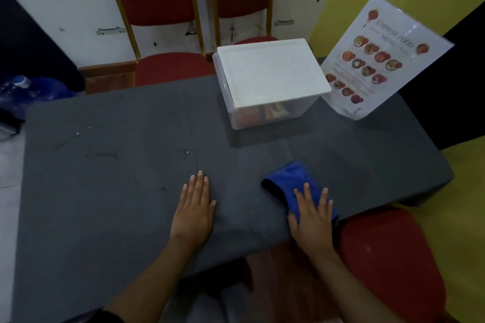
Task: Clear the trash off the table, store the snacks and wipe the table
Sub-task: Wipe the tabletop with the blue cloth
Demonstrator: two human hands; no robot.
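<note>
Head view shows a grey-covered bench (105, 204) carrying a lidded clear storage box (270, 81) at its far side. Right hand (313, 220) presses flat on a blue cloth (291, 181) near the front edge; left hand (194, 210) lies flat, fingers spread, holding nothing.

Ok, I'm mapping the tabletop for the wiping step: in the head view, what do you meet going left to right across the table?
Wet streaks → left hand, flat on the table → blue cloth under the right hand → menu card. The lidded plastic box sits farther back, overlapping the cloth's span.
</note>
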